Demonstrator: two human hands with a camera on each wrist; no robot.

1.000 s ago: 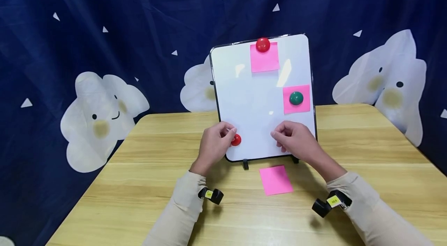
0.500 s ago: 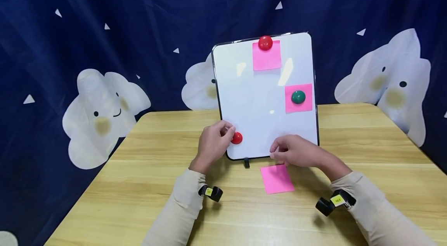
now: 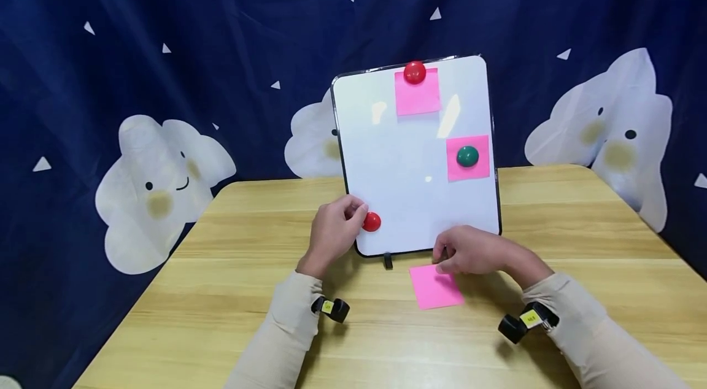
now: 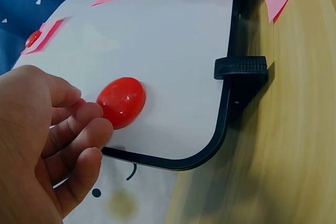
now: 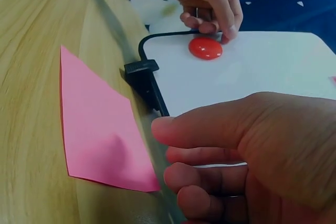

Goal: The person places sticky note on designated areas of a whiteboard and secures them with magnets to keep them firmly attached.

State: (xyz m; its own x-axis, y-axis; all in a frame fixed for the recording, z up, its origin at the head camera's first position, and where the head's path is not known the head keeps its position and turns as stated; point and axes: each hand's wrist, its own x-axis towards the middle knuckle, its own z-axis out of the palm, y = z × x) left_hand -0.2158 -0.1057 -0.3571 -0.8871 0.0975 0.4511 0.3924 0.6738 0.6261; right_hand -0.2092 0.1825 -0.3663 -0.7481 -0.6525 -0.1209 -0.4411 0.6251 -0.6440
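Note:
A whiteboard stands tilted on the table, a red magnet near its lower left corner. My left hand is at that magnet, its bent fingertips at the magnet's left edge, and in the left wrist view the magnet lies flat on the board. In front of the board a pink sticky note lies on the table. Over the note's upper right corner is my right hand, fingers loosely bent and nothing between them. In the right wrist view the note lies beside the thumb, apart from it.
Another red magnet holds a pink note at the board's top. A green magnet sits on a further pink note at the right. A black foot supports the board. Behind hangs a dark blue curtain.
My right hand has come down from the lower part of the board to the pink note on the table. My left hand has stayed beside the lower red magnet.

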